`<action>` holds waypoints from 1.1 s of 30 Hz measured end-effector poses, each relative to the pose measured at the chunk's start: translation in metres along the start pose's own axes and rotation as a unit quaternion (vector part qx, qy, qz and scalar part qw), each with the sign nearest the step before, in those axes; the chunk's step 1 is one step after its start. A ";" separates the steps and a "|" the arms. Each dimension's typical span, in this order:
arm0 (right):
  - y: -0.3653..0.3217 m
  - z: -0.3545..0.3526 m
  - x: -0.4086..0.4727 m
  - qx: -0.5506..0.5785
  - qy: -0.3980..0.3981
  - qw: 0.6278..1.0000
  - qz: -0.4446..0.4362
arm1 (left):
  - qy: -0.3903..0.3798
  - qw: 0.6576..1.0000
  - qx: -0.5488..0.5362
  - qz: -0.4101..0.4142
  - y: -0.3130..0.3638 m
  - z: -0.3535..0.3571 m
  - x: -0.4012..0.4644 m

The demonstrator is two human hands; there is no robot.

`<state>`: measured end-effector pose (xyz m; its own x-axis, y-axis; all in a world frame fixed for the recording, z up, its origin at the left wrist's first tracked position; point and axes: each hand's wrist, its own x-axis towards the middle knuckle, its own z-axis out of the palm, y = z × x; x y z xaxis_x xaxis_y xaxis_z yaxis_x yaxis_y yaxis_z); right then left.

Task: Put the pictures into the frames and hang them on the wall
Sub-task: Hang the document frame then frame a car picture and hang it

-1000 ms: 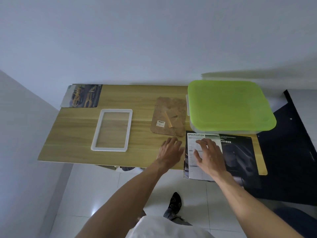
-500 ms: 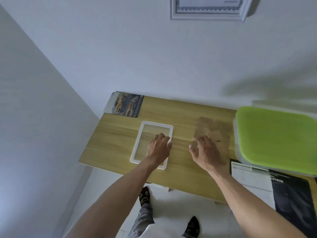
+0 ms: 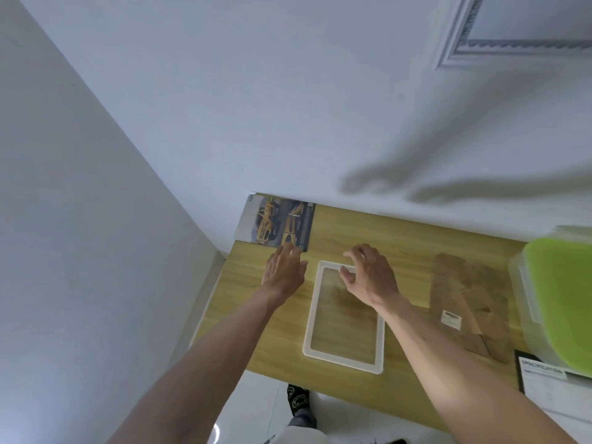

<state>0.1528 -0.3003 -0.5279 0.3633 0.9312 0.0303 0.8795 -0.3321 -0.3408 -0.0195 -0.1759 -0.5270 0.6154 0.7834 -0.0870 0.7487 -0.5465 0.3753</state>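
Picture [image 3: 278, 226]: glossy rectangular print showing yellow cars, lying flat at the table's [image 3: 416, 248] far-left corner, at 11 o'clock from the frame [image 3: 344, 317]. Left hand [image 3: 283, 270] is resting flat, fingers spread, fingertips touching the print's near edge. Right hand [image 3: 368, 274] is hovering over the frame's far edge, fingers curled and apart, holding nothing. Frame: white, smooth, rounded corners, clear pane, wood grain showing through. Backing board [image 3: 471, 302]: brown, matte, fibrous, at 3 o'clock from the frame. Advice: sliding the print toward the frame rather than pinching looks best, avoiding creases.
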 end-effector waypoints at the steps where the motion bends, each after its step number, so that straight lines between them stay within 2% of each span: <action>1: -0.007 0.004 0.010 0.000 -0.010 1.000 0.000 | 0.000 1.000 0.002 -0.004 -0.010 -0.002 0.007; 9: -0.065 0.039 0.077 -0.002 -0.097 0.995 -0.030 | -0.022 0.999 0.023 -0.025 -0.077 0.003 0.056; 17: -0.085 0.061 0.102 -0.037 -0.164 0.986 -0.011 | -0.021 0.995 0.076 0.063 -0.107 0.016 0.072; 23: -0.082 0.063 0.103 -0.038 -0.136 0.990 -0.013 | 0.029 0.977 0.136 0.162 -0.119 0.017 0.073; 33: -0.072 0.047 0.093 -0.019 -0.058 0.998 -0.008 | 0.080 0.961 0.132 0.230 -0.119 -0.001 0.067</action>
<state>0.1087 -0.1823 -0.5441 0.3138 0.9466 -0.0744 0.8966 -0.3212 -0.3048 -0.0671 -0.0581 -0.5768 0.8664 0.4648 0.1825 0.4558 -0.8854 0.0908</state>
